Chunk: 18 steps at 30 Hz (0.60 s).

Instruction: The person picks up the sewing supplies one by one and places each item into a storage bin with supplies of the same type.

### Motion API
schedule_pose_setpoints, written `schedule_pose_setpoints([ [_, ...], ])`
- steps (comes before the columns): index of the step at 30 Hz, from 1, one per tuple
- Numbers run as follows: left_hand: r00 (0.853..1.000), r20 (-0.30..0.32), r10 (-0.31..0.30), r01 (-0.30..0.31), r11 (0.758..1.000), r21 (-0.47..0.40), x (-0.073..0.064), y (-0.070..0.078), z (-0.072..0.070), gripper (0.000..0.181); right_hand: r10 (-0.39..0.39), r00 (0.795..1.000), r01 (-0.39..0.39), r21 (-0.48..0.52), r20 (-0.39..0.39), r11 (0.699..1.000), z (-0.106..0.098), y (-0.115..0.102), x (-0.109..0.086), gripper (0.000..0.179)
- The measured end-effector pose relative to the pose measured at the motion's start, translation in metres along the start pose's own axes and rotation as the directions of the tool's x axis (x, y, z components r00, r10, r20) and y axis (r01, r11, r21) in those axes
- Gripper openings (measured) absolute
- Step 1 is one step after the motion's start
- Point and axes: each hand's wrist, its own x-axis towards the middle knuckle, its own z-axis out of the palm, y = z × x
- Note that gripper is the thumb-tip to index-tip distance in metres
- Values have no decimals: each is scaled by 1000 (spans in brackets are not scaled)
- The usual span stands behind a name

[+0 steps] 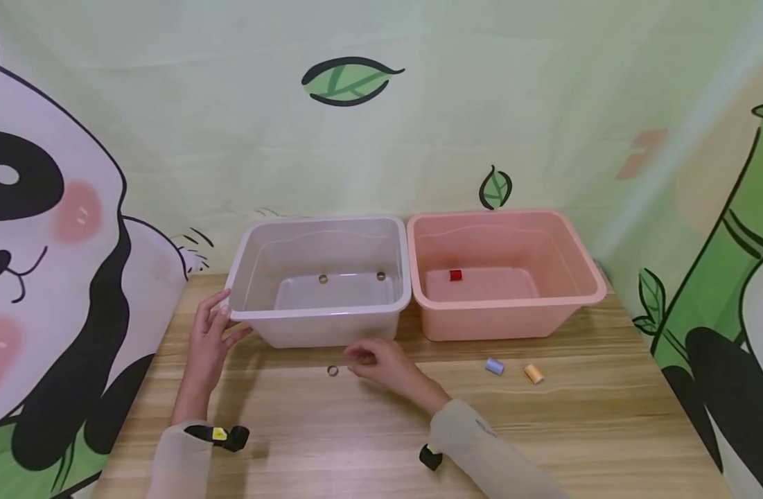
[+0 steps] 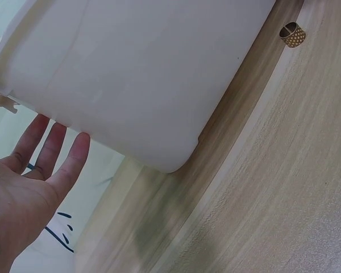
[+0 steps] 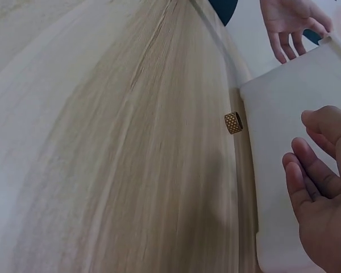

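My left hand (image 1: 209, 339) is at the left front corner of a white plastic bin (image 1: 331, 329), fingertips against its side just below the rim. In the left wrist view, its fingers (image 2: 68, 162) are fairly straight. My right hand (image 1: 390, 364) hovers by the bin's front wall, fingers loosely bent and holding nothing. Just left of it on the table lies a small brass-coloured ring (image 1: 333, 371) with a dotted outside, seen more closely in the right wrist view as a short band (image 3: 233, 123). Two similar rings, a left one (image 1: 323, 279) and a right one (image 1: 380, 276), lie inside the white bin.
A pink bin (image 1: 487, 322) stands right beside the white one, with a small red cylinder (image 1: 456, 275) inside. In front of it, a blue cylinder (image 1: 495, 366) and an orange cylinder (image 1: 533, 374) lie on the wood-grain table (image 1: 331, 443). A printed cloth (image 1: 231, 138) hangs behind.
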Motion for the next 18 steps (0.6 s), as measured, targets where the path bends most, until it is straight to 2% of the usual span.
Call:
schedule_pose_setpoints([
  [9,1000,11,17,-17,1000,-1,0,-1,-1,45,-42,999,42,-56,9,998,12,6,13,24],
  [18,1000,12,12,-12,1000,-24,0,-1,0,44,-1,1000,2,-73,15,997,22,13,19,24],
])
